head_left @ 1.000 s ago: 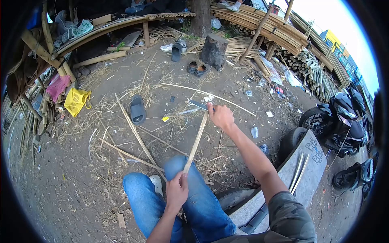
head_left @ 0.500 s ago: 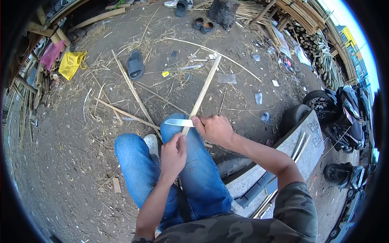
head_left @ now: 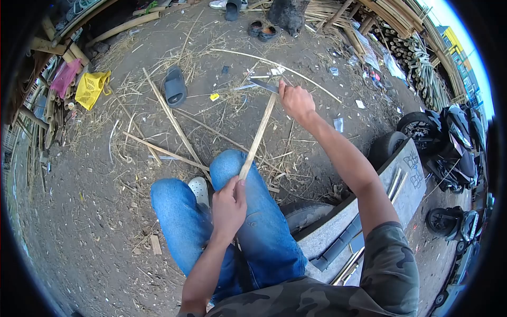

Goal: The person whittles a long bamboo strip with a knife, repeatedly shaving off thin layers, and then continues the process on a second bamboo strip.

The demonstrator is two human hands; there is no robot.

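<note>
A pale bamboo strip [head_left: 259, 136] slants up and away from my thigh, over the knee. My left hand [head_left: 229, 207] pinches its near end above the jeans [head_left: 261, 211]. Out at the far end, my right hand [head_left: 297, 100] is closed round a knife, its handle hidden in the fist. The knife blade [head_left: 264, 85] points left and lies across the tip of the strip, at or just past its end. Whether the edge touches the bamboo I cannot tell.
Bamboo strips [head_left: 171, 113] and shavings litter the dirt ground. A grey slipper [head_left: 175, 86] lies ahead. To my right are a board [head_left: 406, 185] propped over tires and parked motorbikes [head_left: 455, 137]. Stacked bamboo [head_left: 417, 68] stands at the back right, a yellow bag [head_left: 92, 89] at the left.
My right hand has slid the knife away from me along the strip, from near my knee to its far end. My left hand keeps its hold on the near end.
</note>
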